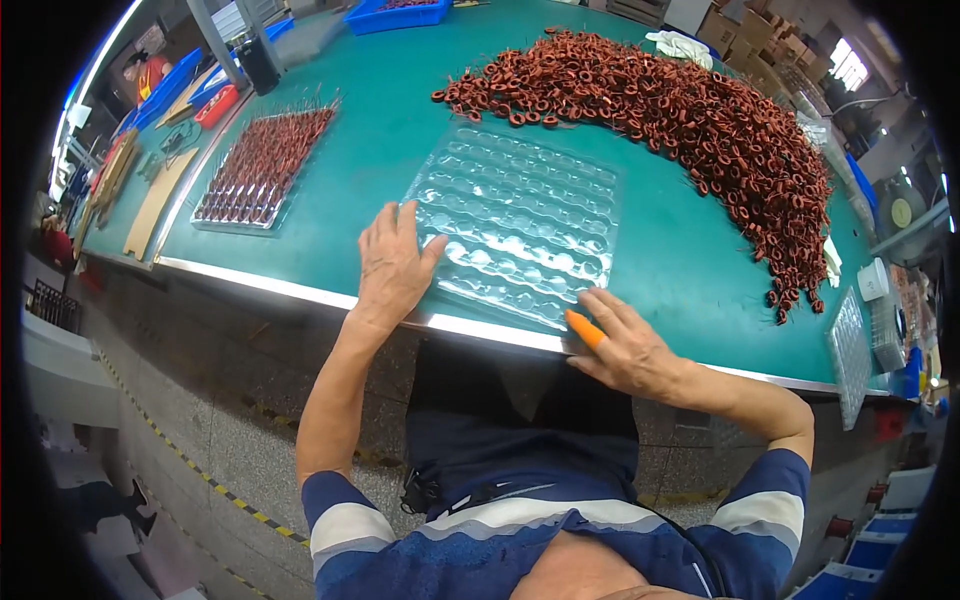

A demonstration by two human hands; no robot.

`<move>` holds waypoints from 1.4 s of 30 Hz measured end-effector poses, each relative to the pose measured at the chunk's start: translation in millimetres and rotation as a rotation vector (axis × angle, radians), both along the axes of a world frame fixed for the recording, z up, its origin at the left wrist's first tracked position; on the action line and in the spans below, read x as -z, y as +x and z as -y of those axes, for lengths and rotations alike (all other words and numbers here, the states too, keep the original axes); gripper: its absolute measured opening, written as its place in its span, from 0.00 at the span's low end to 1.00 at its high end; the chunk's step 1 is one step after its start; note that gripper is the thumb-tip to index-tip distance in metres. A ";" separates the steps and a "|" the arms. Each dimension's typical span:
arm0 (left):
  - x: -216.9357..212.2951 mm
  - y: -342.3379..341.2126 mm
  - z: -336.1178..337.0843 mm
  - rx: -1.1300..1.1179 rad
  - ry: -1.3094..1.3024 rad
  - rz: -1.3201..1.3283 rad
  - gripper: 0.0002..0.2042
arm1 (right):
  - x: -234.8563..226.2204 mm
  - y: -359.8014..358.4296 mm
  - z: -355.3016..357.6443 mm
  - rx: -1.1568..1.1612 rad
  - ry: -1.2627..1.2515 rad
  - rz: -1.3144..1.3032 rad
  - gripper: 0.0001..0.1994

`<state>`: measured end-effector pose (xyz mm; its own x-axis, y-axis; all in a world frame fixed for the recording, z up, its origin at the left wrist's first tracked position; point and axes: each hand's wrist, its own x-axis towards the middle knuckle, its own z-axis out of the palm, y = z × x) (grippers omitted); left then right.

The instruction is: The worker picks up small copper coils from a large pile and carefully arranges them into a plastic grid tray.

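Note:
A clear plastic tray [515, 215] with rows of round pockets lies on the green table in front of me; its pockets look unfilled. My left hand [393, 262] rests at the tray's left edge, fingers stretched and the thumb spread over the plastic. At the near right corner is my right hand [630, 350], fingers apart and touching the tray's rim. An orange finger cot [585, 329] covers one finger of it. Beyond the tray, a large curved heap of red-brown ring-shaped parts with wire leads [690, 115] spreads to the right.
A filled clear tray of the same red-brown parts [265, 165] stands at the left. A blue bin [398, 15] is at the back, a small red basket [217, 106] far left. Stacked clear trays [850, 360] stand at the right end. The table's metal edge [260, 285] runs before me.

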<state>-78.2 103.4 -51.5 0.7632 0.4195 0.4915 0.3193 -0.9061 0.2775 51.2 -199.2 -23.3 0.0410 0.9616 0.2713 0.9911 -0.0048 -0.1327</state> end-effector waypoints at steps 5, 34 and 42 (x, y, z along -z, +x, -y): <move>-0.1 25.0 -21.6 -0.034 -0.049 -0.090 0.27 | 0.9 5.7 -23.8 -0.057 0.039 -0.137 0.26; 3.9 208.7 -105.5 0.183 0.039 0.135 0.12 | -13.4 35.4 -87.4 -0.004 0.256 -0.350 0.20; -3.4 239.6 -120.5 0.220 0.207 -0.088 0.10 | -3.8 58.1 -98.7 0.061 0.285 -0.400 0.15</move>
